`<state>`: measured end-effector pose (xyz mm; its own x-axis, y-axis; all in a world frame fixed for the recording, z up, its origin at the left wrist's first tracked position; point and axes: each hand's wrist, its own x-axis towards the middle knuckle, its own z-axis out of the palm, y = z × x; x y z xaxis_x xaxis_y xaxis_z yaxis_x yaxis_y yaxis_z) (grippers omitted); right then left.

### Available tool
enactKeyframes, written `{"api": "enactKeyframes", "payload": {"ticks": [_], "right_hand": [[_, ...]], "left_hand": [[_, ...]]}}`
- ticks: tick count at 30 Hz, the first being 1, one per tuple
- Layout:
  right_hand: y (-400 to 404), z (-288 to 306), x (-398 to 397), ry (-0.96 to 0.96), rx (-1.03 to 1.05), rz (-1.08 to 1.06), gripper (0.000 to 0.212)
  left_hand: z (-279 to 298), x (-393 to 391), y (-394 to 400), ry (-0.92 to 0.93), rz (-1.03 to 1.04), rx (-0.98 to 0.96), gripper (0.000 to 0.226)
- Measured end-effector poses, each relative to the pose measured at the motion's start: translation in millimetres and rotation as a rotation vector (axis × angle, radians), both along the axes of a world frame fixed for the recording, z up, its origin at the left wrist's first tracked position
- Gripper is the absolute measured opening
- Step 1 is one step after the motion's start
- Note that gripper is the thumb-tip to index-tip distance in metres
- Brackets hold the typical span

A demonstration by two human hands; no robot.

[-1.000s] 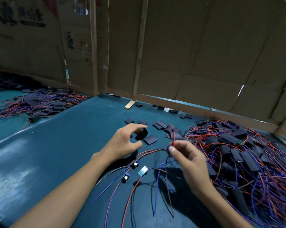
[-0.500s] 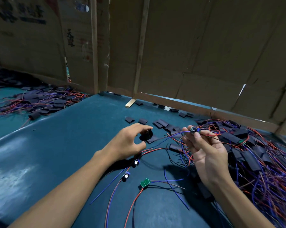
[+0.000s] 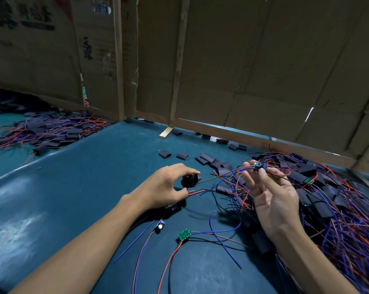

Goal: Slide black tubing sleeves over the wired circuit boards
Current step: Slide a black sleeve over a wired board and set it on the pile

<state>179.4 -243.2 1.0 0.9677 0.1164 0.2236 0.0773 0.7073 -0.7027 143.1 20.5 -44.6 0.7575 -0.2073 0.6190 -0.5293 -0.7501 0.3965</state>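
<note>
Sleeve point(image 3: 189, 180) sits pinched open in the left hand point(image 3: 165, 187); right hand point(image 3: 270, 192) pinches a wired board point(image 3: 260, 165) aloft, near it. Both look featherlight: sleeve soft, board fragile, best held by its edges.

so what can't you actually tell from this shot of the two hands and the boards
- Black sleeve, head view: left hand fingers cover most of it; its open end is unclear.
- Small board pinched by the right hand: too small to read components.
- Right wire pile: cut off by the frame edge.
- Board under the left wrist: mostly hidden.
</note>
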Motion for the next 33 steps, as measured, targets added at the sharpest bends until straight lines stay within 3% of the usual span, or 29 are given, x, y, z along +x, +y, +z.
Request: {"api": "enactKeyframes", "payload": {"ticks": [33], "right_hand": [[3,6,-3,0.078,-0.017,-0.115,0.021]], "left_hand": [[12,-8,-9,0.024,-0.083,0.083,0.057]]}}
